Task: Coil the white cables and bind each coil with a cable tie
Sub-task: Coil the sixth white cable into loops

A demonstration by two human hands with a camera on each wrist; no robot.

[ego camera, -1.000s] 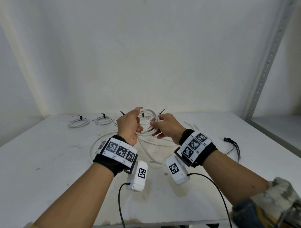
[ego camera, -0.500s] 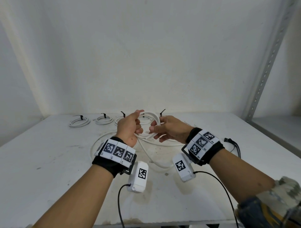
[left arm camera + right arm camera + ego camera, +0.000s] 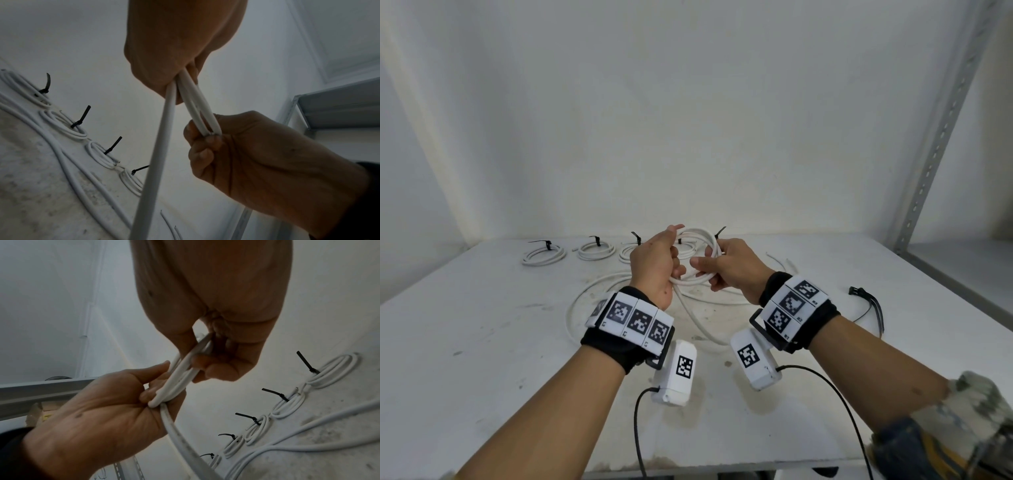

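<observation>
Both hands hold a partly wound white cable coil (image 3: 697,255) above the white table (image 3: 465,342). My left hand (image 3: 654,263) grips the coil's left side, fingers curled round its strands (image 3: 197,105). My right hand (image 3: 726,269) pinches the right side of the coil (image 3: 179,378). The cable's loose tail (image 3: 698,318) hangs from the coil and runs in a wide loop over the table (image 3: 575,308). Loose black cable ties (image 3: 869,301) lie at the right of the table.
Several finished white coils bound with black ties (image 3: 544,253) (image 3: 595,250) lie in a row at the table's back. A short cable piece (image 3: 777,262) lies behind my right hand. A perforated metal shelf post (image 3: 941,144) stands at the right.
My right hand has come back in to the coil and closed on its right side. The coil sits a little higher between both hands.
</observation>
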